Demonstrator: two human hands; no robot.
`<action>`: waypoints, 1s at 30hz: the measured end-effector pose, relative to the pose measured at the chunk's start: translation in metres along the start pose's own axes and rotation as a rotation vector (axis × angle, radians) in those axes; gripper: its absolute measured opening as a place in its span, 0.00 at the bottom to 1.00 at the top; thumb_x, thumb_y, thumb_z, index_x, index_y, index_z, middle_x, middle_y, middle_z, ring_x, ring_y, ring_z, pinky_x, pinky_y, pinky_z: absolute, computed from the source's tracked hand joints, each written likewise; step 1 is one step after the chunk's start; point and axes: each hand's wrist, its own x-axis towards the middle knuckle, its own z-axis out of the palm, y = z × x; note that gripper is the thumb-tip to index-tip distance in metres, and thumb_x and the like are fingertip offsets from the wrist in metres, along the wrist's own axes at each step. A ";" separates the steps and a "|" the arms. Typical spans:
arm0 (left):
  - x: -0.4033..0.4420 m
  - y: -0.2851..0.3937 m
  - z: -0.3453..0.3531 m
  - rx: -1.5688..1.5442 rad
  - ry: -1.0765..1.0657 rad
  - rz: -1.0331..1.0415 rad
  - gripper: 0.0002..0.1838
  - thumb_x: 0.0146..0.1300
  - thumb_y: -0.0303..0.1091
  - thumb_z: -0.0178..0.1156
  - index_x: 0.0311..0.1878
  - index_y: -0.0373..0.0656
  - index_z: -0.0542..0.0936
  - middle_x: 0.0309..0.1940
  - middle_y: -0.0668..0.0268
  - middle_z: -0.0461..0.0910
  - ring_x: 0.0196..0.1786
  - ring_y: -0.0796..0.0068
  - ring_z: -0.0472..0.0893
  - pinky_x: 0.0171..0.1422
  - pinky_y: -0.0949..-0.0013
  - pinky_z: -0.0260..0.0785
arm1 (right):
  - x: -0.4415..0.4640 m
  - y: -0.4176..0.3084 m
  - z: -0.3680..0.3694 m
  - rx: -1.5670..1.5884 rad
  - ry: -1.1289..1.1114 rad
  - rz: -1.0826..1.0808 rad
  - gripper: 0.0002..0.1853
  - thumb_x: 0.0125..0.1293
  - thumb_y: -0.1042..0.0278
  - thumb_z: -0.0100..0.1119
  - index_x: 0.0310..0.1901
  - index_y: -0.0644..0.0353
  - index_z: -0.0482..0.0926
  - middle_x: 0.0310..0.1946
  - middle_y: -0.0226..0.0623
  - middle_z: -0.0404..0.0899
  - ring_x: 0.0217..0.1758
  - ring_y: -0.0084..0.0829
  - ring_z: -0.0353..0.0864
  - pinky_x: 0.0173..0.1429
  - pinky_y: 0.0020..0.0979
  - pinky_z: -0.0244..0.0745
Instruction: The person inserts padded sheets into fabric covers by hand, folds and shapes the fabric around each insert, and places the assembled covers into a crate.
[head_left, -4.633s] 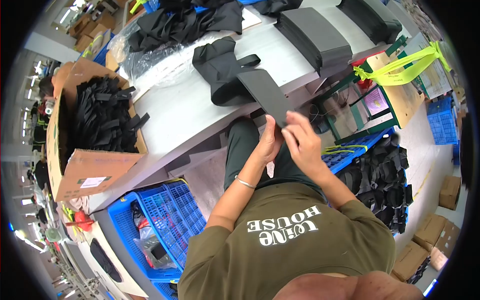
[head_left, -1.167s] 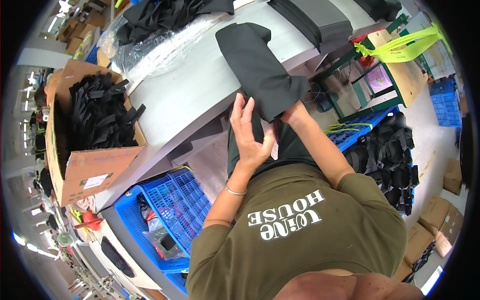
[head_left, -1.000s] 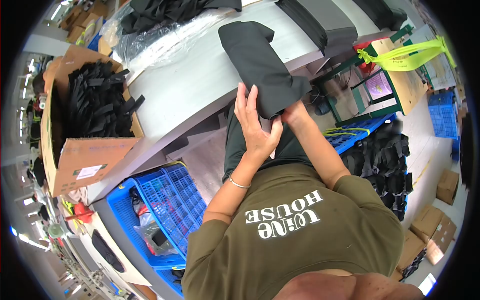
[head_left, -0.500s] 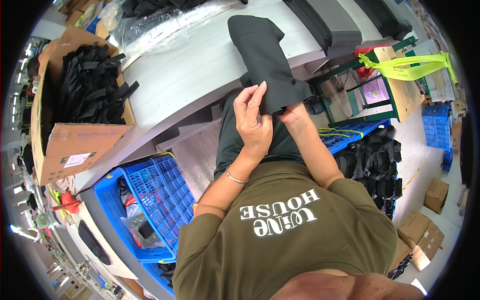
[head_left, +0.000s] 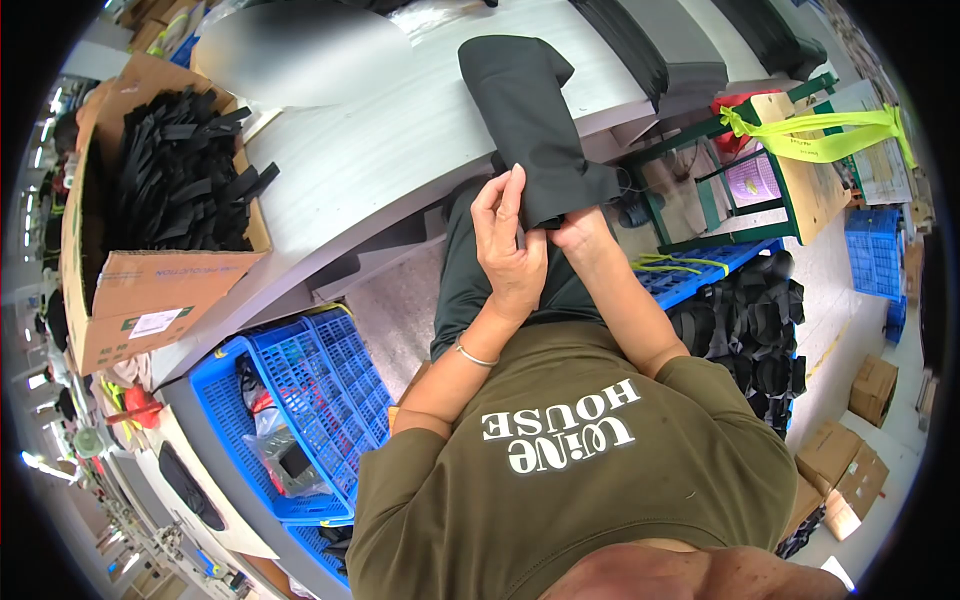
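Cloth spans the near edge of the table. Before that edge, we see our left hand half-curled against the cloth; our right hand lies beneath it, partly hidden. We cannot tell either hand's grip.

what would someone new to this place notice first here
Most likely the big black fabric piece at upper centre, with the left hand at its left edge and the right hand at its near end. Next, perhaps, the bright yellow-green band on the right, and the open cardboard box on the left, heaped with black strips.
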 end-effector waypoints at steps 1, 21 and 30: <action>0.000 0.000 -0.001 0.006 -0.005 0.005 0.38 0.48 0.09 0.53 0.67 0.40 0.75 0.58 0.59 0.72 0.52 0.70 0.75 0.50 0.71 0.73 | 0.001 0.001 0.001 0.000 0.023 -0.004 0.16 0.69 0.62 0.58 0.53 0.62 0.78 0.48 0.42 0.82 0.48 0.37 0.84 0.53 0.39 0.84; -0.008 -0.080 -0.022 -0.659 0.248 -0.860 0.11 0.74 0.36 0.54 0.40 0.38 0.79 0.35 0.67 0.81 0.34 0.77 0.81 0.40 0.71 0.76 | 0.028 0.004 0.022 -1.733 -0.219 -0.114 0.20 0.71 0.67 0.55 0.59 0.69 0.73 0.57 0.52 0.77 0.61 0.44 0.76 0.63 0.39 0.70; -0.028 -0.114 0.003 -0.844 0.096 -1.000 0.07 0.71 0.28 0.52 0.41 0.36 0.78 0.39 0.65 0.83 0.40 0.77 0.82 0.47 0.73 0.74 | 0.040 0.057 -0.002 -2.444 -0.065 -0.992 0.17 0.49 0.70 0.59 0.44 0.64 0.81 0.42 0.49 0.80 0.49 0.48 0.80 0.60 0.48 0.72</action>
